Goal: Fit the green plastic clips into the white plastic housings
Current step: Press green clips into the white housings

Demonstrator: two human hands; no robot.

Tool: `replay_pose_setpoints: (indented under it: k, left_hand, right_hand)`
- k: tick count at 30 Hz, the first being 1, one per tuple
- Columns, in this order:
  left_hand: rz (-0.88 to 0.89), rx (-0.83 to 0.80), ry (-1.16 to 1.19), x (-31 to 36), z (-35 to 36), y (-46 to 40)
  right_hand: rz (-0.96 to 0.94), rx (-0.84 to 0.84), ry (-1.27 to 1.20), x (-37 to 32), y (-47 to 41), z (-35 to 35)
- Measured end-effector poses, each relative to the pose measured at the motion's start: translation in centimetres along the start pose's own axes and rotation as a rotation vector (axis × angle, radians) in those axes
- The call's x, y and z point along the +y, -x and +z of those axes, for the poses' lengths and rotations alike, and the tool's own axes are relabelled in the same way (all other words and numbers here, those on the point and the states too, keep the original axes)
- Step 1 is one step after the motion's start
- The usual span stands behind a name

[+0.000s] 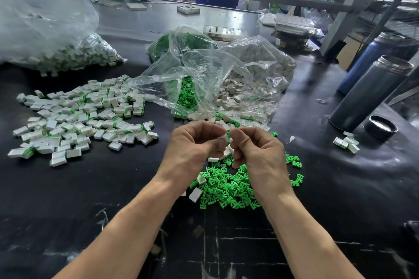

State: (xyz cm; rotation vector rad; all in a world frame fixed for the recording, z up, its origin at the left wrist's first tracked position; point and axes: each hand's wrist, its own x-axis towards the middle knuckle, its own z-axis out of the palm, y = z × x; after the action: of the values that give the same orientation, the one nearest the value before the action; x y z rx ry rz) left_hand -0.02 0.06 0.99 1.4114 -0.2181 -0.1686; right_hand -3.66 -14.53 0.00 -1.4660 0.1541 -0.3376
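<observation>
A good deal is already done: a wide spread of finished housings [79,118], white with green showing at one end, lies toward the left edge of the worktop [317,188], and a clear bag [45,36] behind it holds many more. Much is left, though. A heap of loose green clips [229,186] sits near the front edge below the hands, and two open bags toward the middle hold further green clips [187,93] and empty white housings [233,93].

The left hand [192,145] and right hand [258,152] are raised together above the heap, backs toward the camera, fingers curled inward and tips nearly meeting. The left pinches a white housing [223,138]; the right pinches a green clip [228,135] against its end. The clip looks only partly seated, so this piece seems to be mid-fit.
</observation>
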Motion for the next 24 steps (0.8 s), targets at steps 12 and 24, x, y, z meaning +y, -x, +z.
replay_pose_setpoints:
  k: [12, 24]
  left_hand:
    - [-0.018, 0.01, -0.023, -0.09, -0.16, 0.09]
    - [0.003, -0.013, -0.199, 0.42, -0.46, 0.5]
  right_hand:
    - [-0.085, -0.037, 0.185, 0.0, 0.13, -0.22]
    - [-0.039, -0.11, 0.274, 0.08, -0.02, -0.5]
